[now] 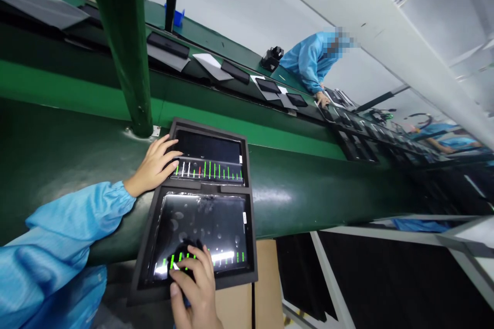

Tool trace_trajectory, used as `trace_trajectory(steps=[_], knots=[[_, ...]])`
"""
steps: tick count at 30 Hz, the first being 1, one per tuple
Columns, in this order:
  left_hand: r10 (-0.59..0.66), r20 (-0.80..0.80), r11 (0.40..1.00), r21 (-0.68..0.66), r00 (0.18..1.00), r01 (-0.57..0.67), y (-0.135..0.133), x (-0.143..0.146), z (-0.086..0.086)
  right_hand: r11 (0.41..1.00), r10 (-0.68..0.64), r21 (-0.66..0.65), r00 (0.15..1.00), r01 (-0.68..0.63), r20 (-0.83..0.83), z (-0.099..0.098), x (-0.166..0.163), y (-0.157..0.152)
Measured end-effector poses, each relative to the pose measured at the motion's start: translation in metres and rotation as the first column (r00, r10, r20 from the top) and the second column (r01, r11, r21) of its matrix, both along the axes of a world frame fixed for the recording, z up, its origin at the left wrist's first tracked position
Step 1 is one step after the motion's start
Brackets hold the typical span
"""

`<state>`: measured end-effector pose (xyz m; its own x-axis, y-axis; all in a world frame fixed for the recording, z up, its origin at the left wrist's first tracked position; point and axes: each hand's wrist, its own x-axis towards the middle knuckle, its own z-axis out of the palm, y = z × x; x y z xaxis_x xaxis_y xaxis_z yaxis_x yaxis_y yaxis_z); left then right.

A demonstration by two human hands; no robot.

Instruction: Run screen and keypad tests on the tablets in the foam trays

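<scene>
A black two-compartment tray (250,175) sits at the front edge of the green bench, partly overhanging it. In its far compartment lies a flat tablet-like screen (208,146) showing green, white and red bars. A second tablet-like screen (208,221) fills the near compartment; green bars run along its lower part, and bubble-like spots mark its glossy surface. Spread fingers of my left hand (152,164) rest over the left edge of the far screen. My right hand (198,288) is over the near screen's lower edge, fingers curved and apart; whether the fingertips touch the glass I cannot tell.
A green post (127,51) rises just beyond the tray. Black panels and pale sheets (212,66) line the far conveyor. A co-worker in blue (309,59) reaches onto that line. Cardboard (268,288) and a white frame (328,272) stand below the bench.
</scene>
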<state>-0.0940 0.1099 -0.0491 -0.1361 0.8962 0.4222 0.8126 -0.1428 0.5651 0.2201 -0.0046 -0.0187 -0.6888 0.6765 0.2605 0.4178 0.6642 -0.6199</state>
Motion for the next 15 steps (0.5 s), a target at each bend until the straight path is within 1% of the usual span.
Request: trace_trajectory(steps=[4, 8, 11, 15], knots=[[0.013, 0.010, 1.000, 0.001, 1.000, -0.013, 0.0001, 0.0000, -0.0019, 1.000, 0.000, 0.026, 1.000, 0.000, 0.006, 0.0006, -0.0016, 0.0010], [0.026, 0.024, 1.000, -0.006, 0.999, -0.026, 0.0008, -0.0007, -0.0050, 0.999, 0.019, 0.043, 1.000, -0.019, -0.006, -0.0035, 0.0005, 0.0015], [0.037, 0.033, 0.999, -0.015, 0.999, -0.036, 0.0010, -0.0010, -0.0061, 0.999, 0.016, 0.040, 1.000, -0.016, -0.018, -0.0044, 0.0013, 0.0012], [0.054, 0.047, 0.999, -0.005, 0.997, -0.054, 0.0009, -0.0012, -0.0050, 1.000, 0.020, 0.010, 0.999, -0.020, -0.043, 0.0008, 0.0010, -0.0012]])
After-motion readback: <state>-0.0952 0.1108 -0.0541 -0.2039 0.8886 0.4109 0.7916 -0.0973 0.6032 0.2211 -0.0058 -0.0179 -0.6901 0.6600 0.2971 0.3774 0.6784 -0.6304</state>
